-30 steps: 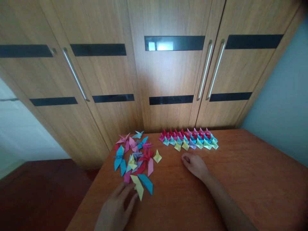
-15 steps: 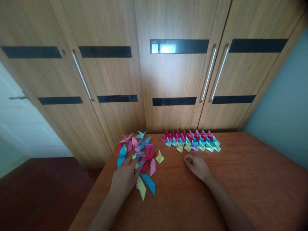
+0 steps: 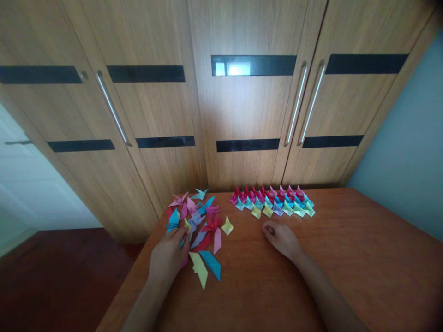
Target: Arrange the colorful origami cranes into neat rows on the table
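My left hand point(image 3: 169, 252) is over the left edge of a loose pile of folded paper cranes. Its thumb and fingers pinch a yellow paper crane point(image 3: 187, 224), partly hidden by the fingertips. Close by lie a blue crane point(image 3: 173, 220), a lavender crane point(image 3: 196, 219) and a red crane point(image 3: 212, 223). Flat yellow point(image 3: 200, 269) and blue point(image 3: 211, 263) folded papers rest nearer to me. My right hand point(image 3: 282, 239) lies curled on the table, with nothing visible in it. Just left of it stands a single yellow folded piece point(image 3: 227, 226).
Rows of small folded paper pieces point(image 3: 277, 203), in red, pink, blue, green and yellow, line the far side of the wooden table point(image 3: 249, 286). A wooden wardrobe point(image 3: 242, 115) with metal handles rises behind it. On the right is a blue-grey wall point(image 3: 398, 152).
My left hand has drawn back to the left with the yellow crane, uncovering lavender and red paper in the pile. My right hand stays put. The view has shifted slightly.
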`<action>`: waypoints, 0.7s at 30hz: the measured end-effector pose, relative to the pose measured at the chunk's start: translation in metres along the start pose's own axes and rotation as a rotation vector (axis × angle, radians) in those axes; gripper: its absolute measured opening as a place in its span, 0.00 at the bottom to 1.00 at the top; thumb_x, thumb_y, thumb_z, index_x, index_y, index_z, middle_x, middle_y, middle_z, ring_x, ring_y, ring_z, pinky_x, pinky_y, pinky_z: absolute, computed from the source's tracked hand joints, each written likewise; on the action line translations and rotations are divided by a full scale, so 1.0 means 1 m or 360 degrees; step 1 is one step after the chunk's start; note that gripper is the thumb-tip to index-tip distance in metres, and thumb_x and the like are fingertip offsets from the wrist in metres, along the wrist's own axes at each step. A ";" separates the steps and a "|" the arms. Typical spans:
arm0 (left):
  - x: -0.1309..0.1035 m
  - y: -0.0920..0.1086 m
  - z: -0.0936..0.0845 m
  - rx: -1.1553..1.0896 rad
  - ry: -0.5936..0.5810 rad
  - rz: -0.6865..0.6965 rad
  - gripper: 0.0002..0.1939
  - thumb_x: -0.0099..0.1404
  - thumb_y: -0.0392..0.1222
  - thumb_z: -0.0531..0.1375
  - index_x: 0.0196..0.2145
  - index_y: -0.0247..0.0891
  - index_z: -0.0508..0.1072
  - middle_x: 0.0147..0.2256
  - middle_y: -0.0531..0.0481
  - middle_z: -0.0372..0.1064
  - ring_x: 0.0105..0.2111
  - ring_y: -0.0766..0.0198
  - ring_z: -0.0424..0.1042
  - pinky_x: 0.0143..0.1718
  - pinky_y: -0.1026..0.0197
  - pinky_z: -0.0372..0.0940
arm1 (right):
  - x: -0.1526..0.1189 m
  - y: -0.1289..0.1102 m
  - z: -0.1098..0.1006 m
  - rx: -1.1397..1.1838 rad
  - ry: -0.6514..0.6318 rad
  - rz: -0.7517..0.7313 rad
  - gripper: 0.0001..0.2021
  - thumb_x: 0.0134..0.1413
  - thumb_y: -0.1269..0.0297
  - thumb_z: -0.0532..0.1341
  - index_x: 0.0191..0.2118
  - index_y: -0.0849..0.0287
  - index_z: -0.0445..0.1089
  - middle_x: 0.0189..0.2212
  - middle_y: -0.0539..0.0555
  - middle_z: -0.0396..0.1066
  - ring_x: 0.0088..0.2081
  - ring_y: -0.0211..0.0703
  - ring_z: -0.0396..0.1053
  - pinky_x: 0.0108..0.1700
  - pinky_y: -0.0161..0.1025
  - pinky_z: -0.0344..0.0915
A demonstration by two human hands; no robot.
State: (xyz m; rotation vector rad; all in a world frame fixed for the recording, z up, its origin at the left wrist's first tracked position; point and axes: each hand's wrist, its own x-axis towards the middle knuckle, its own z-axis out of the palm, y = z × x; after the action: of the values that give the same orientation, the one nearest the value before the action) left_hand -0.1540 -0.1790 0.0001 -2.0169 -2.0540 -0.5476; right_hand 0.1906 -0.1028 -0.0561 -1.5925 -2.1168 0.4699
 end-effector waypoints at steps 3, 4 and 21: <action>0.006 -0.001 -0.007 -0.0136 0.0264 -0.0027 0.14 0.65 0.46 0.51 0.40 0.39 0.72 0.40 0.47 0.73 0.36 0.59 0.73 0.37 0.62 0.66 | -0.001 -0.001 -0.001 -0.0019 -0.0006 -0.0004 0.07 0.55 0.65 0.53 0.31 0.55 0.68 0.24 0.48 0.69 0.27 0.37 0.65 0.29 0.32 0.51; 0.008 0.000 -0.009 -0.0185 0.0325 -0.0012 0.14 0.65 0.46 0.52 0.40 0.39 0.73 0.39 0.47 0.74 0.34 0.60 0.73 0.36 0.62 0.66 | -0.001 -0.002 -0.002 -0.0023 -0.0007 -0.0002 0.07 0.55 0.65 0.53 0.31 0.55 0.68 0.24 0.49 0.69 0.27 0.37 0.65 0.29 0.32 0.51; 0.022 0.104 0.005 -0.0940 -0.0048 0.0644 0.08 0.63 0.37 0.56 0.39 0.40 0.73 0.34 0.50 0.74 0.31 0.66 0.72 0.35 0.65 0.66 | 0.001 -0.010 -0.005 0.0907 0.0014 0.0005 0.14 0.55 0.54 0.53 0.33 0.58 0.69 0.21 0.48 0.64 0.25 0.37 0.61 0.28 0.33 0.53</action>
State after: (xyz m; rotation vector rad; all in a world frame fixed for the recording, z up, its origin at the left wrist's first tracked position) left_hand -0.0509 -0.1579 0.0162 -2.6765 -1.5323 -1.1353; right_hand 0.1850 -0.1043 -0.0469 -1.2582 -1.7527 0.9623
